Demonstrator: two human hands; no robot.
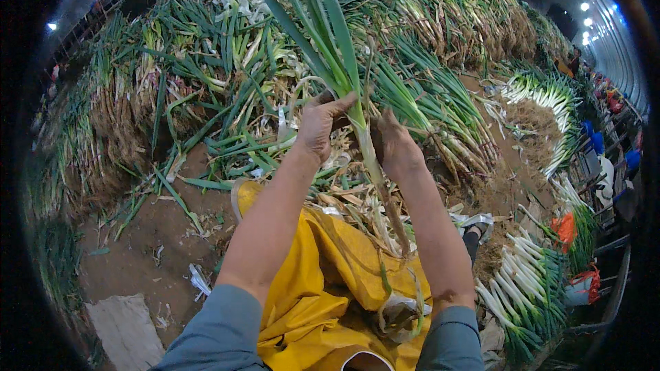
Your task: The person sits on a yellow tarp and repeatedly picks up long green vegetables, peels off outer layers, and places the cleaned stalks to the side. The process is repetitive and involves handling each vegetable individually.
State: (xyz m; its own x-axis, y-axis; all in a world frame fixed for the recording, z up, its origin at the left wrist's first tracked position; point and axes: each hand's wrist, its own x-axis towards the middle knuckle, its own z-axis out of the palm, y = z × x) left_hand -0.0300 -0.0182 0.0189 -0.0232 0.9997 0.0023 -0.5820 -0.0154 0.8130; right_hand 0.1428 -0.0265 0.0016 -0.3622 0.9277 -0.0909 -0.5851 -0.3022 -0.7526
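My left hand [318, 126] grips a long green onion [367, 149] at the point where its pale stalk fans into green leaves. The leaves point away from me, and the brownish lower end hangs over the yellow waterproof apron [330, 268] on my lap. Just right of the stalk is my right hand [396, 141], raised with its fingers beside a thin dry leaf; its fingertips are partly hidden, so I cannot tell whether they pinch anything. Peeled leaves and dry skins [345, 193] lie beneath both hands.
Untrimmed green onions with roots [118, 93] are heaped at the left, and more [454, 20] at the upper right. A loose bundle [438, 113] lies right of my hands. Cleaned white-stalked onions [521, 273] lie at the lower right. A flat pale sheet [126, 330] is on the soil.
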